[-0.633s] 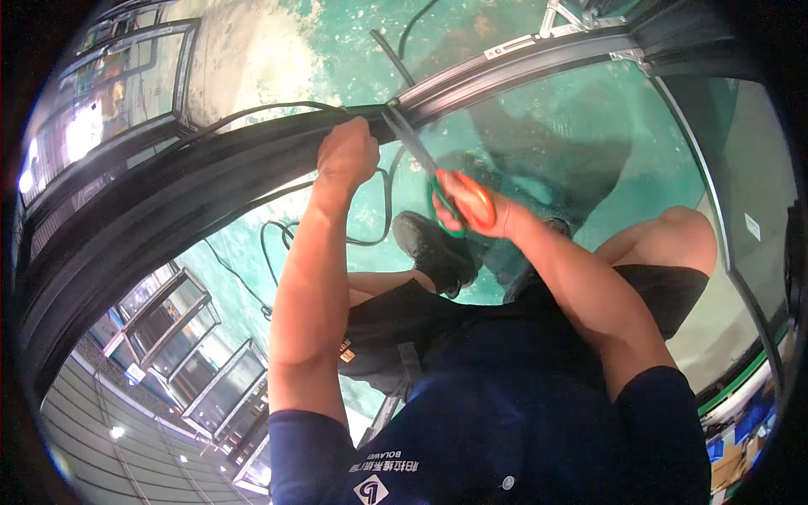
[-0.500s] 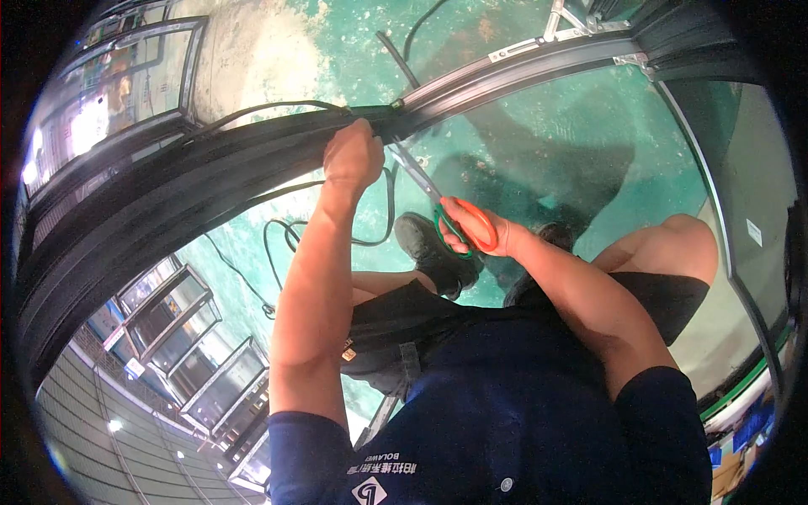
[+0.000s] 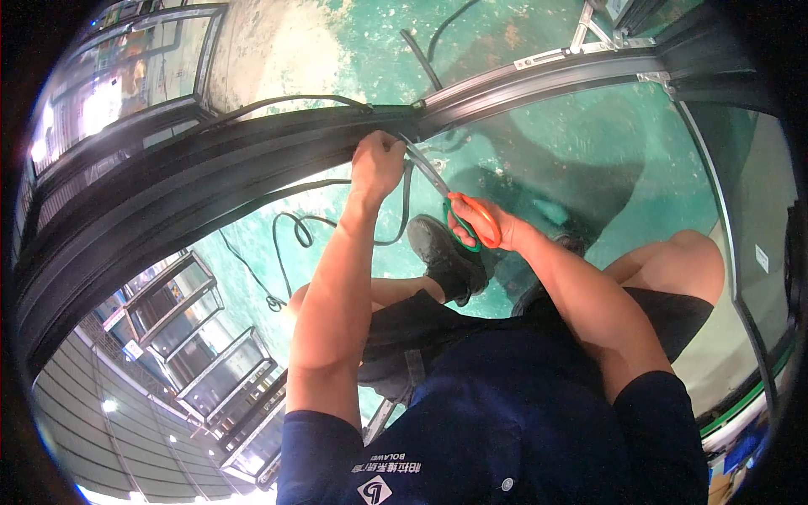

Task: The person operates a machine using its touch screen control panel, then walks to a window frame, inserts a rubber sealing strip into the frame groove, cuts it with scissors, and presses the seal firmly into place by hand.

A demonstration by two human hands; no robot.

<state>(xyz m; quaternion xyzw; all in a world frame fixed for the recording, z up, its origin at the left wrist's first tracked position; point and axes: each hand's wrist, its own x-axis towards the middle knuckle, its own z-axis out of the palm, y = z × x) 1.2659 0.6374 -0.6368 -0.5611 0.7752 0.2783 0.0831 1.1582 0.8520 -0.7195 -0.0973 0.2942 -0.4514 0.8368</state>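
My right hand (image 3: 486,225) grips a pair of scissors (image 3: 431,175) with one orange and one green handle loop. Its blades point up and left to the corner of a black metal frame (image 3: 252,156). My left hand (image 3: 378,168) is pinched closed at the lower edge of that frame, right beside the blade tips. From its fingers a thin black rubber strip (image 3: 407,202) appears to hang, curving down and left to the floor. The fingers largely hide the pinched part, and whether the blades touch the strip cannot be told.
A silver-edged frame bar (image 3: 539,84) carries on right to a metal bracket (image 3: 652,77). Loose black strip coils (image 3: 295,231) lie on the green floor (image 3: 522,118). Glazed frames (image 3: 223,370) stand at lower left. A large pane (image 3: 753,210) stands at right, and my shoe (image 3: 446,252) is below.
My left hand has shifted slightly right and down along the frame edge. The scissors stay in my right hand with their tips near the left fingers. The whole view has shifted a little.
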